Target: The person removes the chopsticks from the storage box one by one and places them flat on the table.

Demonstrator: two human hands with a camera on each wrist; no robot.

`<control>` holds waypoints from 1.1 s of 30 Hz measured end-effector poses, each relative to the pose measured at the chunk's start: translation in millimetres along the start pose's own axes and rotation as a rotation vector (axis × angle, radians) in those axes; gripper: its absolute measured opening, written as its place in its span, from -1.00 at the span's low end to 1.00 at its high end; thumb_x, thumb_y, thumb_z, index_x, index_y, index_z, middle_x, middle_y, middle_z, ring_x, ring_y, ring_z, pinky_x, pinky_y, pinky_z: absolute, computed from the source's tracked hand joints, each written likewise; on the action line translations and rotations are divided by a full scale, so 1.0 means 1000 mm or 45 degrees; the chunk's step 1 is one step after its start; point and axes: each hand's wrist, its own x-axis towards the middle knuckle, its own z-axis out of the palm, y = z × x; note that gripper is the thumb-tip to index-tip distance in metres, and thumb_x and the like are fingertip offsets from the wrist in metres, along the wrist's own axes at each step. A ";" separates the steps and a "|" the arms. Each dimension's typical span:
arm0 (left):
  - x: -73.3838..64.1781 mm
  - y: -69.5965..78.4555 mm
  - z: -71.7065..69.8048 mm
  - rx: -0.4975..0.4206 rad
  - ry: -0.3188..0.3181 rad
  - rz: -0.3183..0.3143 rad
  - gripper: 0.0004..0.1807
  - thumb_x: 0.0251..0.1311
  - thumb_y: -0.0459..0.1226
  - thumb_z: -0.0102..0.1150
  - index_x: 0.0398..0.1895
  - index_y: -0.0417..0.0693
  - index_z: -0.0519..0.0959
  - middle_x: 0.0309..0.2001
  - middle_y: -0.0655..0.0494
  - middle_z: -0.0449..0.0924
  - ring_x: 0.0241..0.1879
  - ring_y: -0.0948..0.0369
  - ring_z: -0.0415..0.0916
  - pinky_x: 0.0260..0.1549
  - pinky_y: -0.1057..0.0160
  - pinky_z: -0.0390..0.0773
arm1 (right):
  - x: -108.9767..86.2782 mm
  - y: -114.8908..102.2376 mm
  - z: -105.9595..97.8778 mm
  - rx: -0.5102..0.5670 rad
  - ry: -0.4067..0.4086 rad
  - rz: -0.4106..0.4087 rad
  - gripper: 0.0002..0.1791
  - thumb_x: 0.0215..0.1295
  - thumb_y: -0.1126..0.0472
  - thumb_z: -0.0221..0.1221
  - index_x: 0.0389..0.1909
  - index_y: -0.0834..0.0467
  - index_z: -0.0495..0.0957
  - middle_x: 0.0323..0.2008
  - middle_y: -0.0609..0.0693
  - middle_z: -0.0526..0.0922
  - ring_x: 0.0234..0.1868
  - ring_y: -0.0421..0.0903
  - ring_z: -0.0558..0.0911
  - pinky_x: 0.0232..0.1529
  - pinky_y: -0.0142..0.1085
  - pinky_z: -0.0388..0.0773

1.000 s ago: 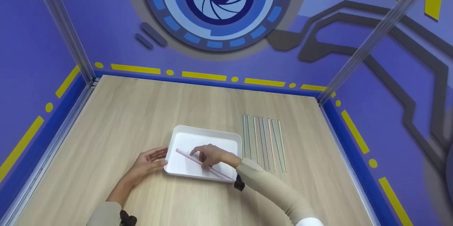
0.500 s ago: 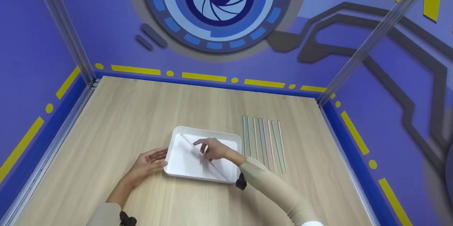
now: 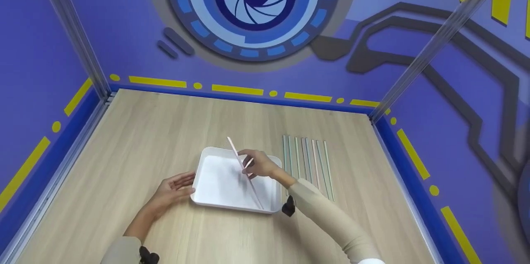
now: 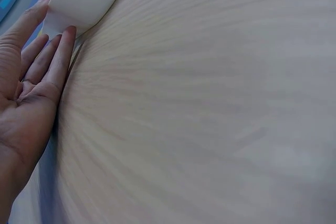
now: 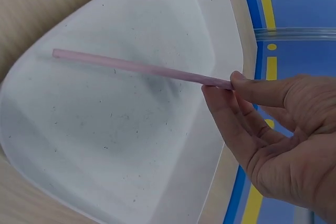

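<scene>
In the head view, a pink drinking straw (image 3: pixel 232 145) is pinched between the thumb and fingers of my right hand (image 3: pixel 261 164) over a white tray (image 3: pixel 232 207). The straw slants, its upper end past the tray's far rim and its lower end near the front right inside. The right wrist view has the same straw (image 5: pixel 131 66) gripped near one end by thumb and fingertips. My left hand (image 3: pixel 170 189) touches the tray's left side with its fingers extended. Up close in the left wrist view, the fingertips of the left hand (image 4: pixel 39 82) meet the tray wall (image 4: pixel 86 3).
Several thin straws (image 3: pixel 307 164) in pale colours lie side by side on the wooden table (image 3: pixel 157 131), right of the tray and partly behind my right forearm. Blue-purple panels (image 3: pixel 33 49) stand around the table. Small dark specks dot the tray's floor.
My right hand has lifted the pink straw off the tray floor and moved it away from me and slightly right, tilting it steeper. The left hand has stayed at the tray's side.
</scene>
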 end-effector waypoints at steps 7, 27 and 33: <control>0.002 0.000 0.000 0.011 0.004 -0.007 -0.21 0.25 -0.31 0.39 0.49 -0.34 0.26 0.47 -0.33 0.31 0.46 -0.12 0.34 0.21 0.45 0.56 | -0.006 0.006 -0.018 0.173 0.077 0.026 -0.31 0.26 0.54 0.27 0.43 0.37 0.33 -0.15 0.28 0.61 -0.29 -0.13 0.67 -0.28 -0.16 0.81; -0.001 -0.002 -0.002 0.003 0.006 0.019 -0.23 0.25 -0.36 0.37 0.49 -0.36 0.26 0.46 -0.36 0.31 0.45 -0.14 0.35 0.19 0.46 0.57 | -0.031 0.038 -0.067 0.346 0.230 0.200 -0.28 0.32 0.50 0.24 0.48 0.37 0.24 -0.15 0.12 0.54 -0.23 -0.11 0.65 -0.20 -0.19 0.81; 0.000 -0.002 0.000 0.003 0.010 0.020 -0.24 0.24 -0.37 0.38 0.48 -0.34 0.29 0.46 -0.33 0.32 0.45 -0.14 0.34 0.19 0.46 0.57 | -0.038 0.048 -0.077 0.335 0.246 0.222 -0.26 0.30 0.51 0.26 0.48 0.40 0.23 -0.17 0.10 0.54 -0.25 -0.11 0.65 -0.22 -0.20 0.81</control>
